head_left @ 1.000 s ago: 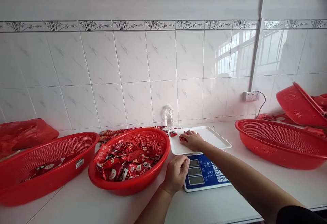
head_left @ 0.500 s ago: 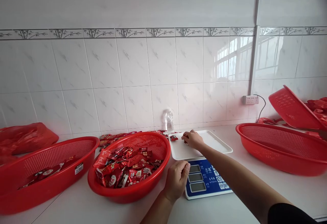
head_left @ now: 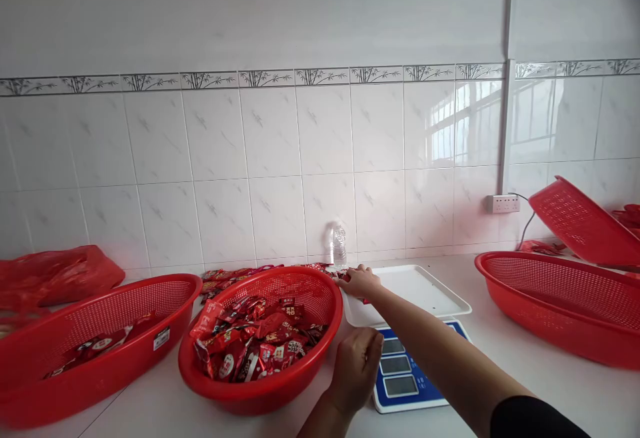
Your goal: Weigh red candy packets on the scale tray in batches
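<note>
My right hand reaches over the left edge of the white tray of a digital scale. Its fingers are bent down, and red wrapper of a small snack packet shows beneath them. My left hand is a closed fist at the left side of the scale's blue display panel; anything inside it is hidden. Left of my hands stands a round red plastic basket filled with red wrapped snack packets.
More packets lie along the wall behind the basket, near a clear plastic bottle. A second red basket with packets stands at left, by a red plastic bag. At right are another basket and a tilted one.
My right hand has moved left across the tray to its edge, where a loose red packet lay. My left hand stays closed beside the display. The view has shifted slightly.
</note>
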